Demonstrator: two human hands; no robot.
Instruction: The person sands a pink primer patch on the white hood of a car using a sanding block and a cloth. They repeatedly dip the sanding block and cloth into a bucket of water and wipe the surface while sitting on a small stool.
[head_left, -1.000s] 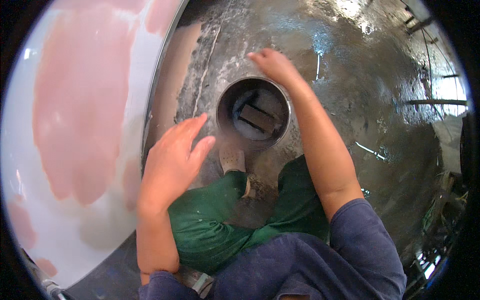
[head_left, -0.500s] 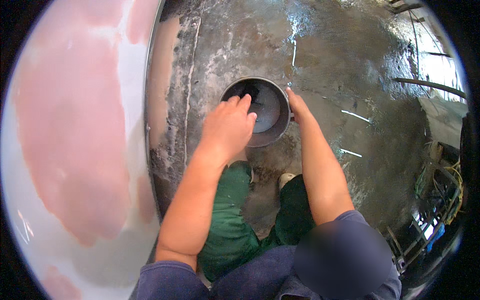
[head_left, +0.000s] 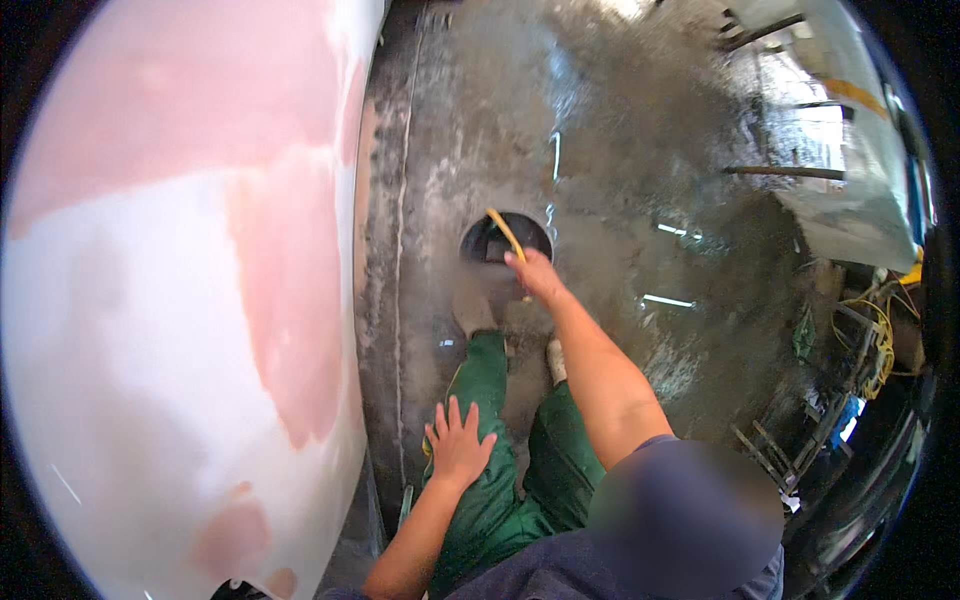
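A round dark bucket (head_left: 474,238) is in front of my feet, its near side blurred. My right hand (head_left: 534,276) is closed around a thin yellow curved bar (head_left: 503,228) that crosses the bucket's opening and looks like its handle. Inside the bucket there is something dark and squarish, too unclear to name. My left hand (head_left: 460,448) rests on my left thigh, fingers spread over the green trousers (head_left: 490,375), with nothing in it.
A large, smooth white panel (head_left: 120,300) with pink patches rises along my left side. The concrete floor (head_left: 620,150) is wet and shiny. A metal frame (head_left: 800,450) with a yellow hose or cable (head_left: 880,345) stands at the right.
My left hand has left the bucket and come back to my thigh. My right hand has gone from the bucket's right side to the yellow handle. The view has shifted.
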